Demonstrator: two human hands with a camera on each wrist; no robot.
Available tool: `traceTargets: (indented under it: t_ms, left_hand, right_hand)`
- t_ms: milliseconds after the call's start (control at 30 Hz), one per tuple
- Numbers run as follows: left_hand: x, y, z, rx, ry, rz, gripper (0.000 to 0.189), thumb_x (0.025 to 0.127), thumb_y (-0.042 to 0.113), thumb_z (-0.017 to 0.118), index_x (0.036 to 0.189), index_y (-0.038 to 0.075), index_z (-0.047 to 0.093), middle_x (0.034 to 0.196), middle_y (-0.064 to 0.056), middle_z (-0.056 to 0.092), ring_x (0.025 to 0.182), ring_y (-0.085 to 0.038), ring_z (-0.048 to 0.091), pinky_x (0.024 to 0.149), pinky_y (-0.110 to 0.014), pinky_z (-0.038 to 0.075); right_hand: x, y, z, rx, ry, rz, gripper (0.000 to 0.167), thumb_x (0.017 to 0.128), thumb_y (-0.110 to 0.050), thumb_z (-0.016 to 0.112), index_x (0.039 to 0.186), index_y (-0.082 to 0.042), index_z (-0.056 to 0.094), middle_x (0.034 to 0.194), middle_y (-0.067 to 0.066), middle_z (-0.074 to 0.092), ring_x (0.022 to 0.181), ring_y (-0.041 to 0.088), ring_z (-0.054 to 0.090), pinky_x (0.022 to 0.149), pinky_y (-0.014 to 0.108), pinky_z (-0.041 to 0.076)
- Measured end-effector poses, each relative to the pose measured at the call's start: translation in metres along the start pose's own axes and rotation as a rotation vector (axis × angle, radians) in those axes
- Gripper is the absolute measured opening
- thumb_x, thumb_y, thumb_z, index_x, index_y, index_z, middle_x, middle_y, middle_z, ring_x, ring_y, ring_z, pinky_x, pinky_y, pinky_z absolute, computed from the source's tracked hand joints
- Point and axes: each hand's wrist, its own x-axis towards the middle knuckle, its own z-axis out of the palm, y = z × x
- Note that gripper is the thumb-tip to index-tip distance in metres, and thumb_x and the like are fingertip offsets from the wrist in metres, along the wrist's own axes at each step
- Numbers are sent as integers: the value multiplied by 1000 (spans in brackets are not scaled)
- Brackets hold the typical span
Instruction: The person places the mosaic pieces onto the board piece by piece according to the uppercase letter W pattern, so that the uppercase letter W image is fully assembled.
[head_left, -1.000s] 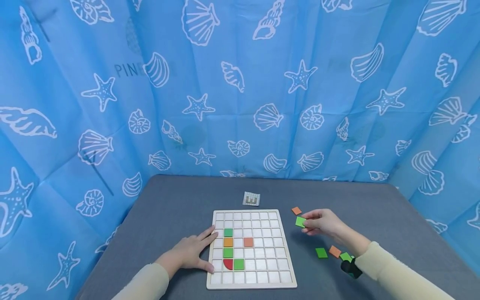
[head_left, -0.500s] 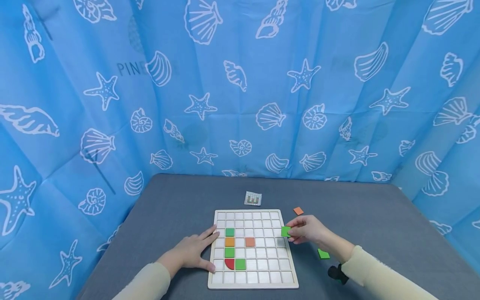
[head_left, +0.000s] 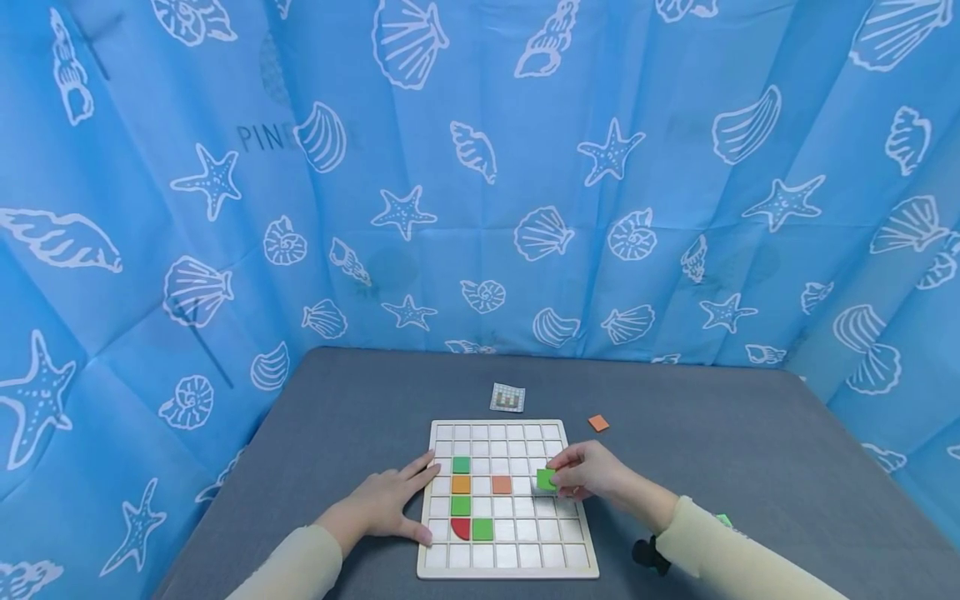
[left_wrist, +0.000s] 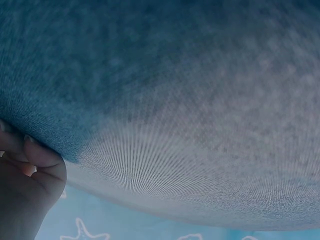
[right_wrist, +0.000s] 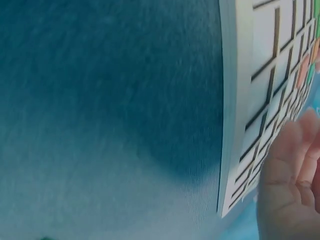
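Observation:
In the head view my right hand (head_left: 588,475) pinches a green square tile (head_left: 546,479) above the right half of a white gridded board (head_left: 507,573). Thumb and fingers hold the tile by its right side. My left hand (head_left: 386,504) rests along the board's left edge, fingers stretched out and touching the frame. Seated in the grid are a red quarter-circle tile (head_left: 461,528), an orange tile (head_left: 461,484), a salmon tile (head_left: 501,484) and several green ones. In the right wrist view the right hand (right_wrist: 290,175) is beside the board (right_wrist: 230,100); its tile is hidden there.
A small printed card (head_left: 507,397) lies behind the board on the grey table (head_left: 360,400). One loose orange tile (head_left: 598,423) lies beyond its back right corner. A dark object (head_left: 649,554) shows beneath the right sleeve, with a bit of green tile (head_left: 723,519) nearby.
My right hand has carried the green tile leftward from beside the orange tile to over the board's right half. The left hand stays at the board's edge.

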Motion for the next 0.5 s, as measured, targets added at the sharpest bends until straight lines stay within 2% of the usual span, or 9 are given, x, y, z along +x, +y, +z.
traceTargets:
  t_ms: [133, 500]
  left_hand:
    - [-1, 0, 0, -3, 1, 1, 104, 70, 70, 70, 154, 22, 32, 161, 4, 18, 129, -36, 45, 98, -57, 37]
    - [-1, 0, -2, -10, -6, 9, 103, 71, 68, 71, 154, 21, 32, 161, 3, 17, 130, -38, 43, 99, -57, 36]
  right_hand:
    - [1, 0, 8, -11, -25, 3, 12, 88, 1, 68, 99, 5, 69, 78, 4, 68, 67, 16, 62, 60, 32, 49]
    - [4, -4, 26, 49, -77, -10, 11, 87, 3, 67, 98, 5, 67, 77, 4, 67, 65, 15, 63, 59, 31, 51]
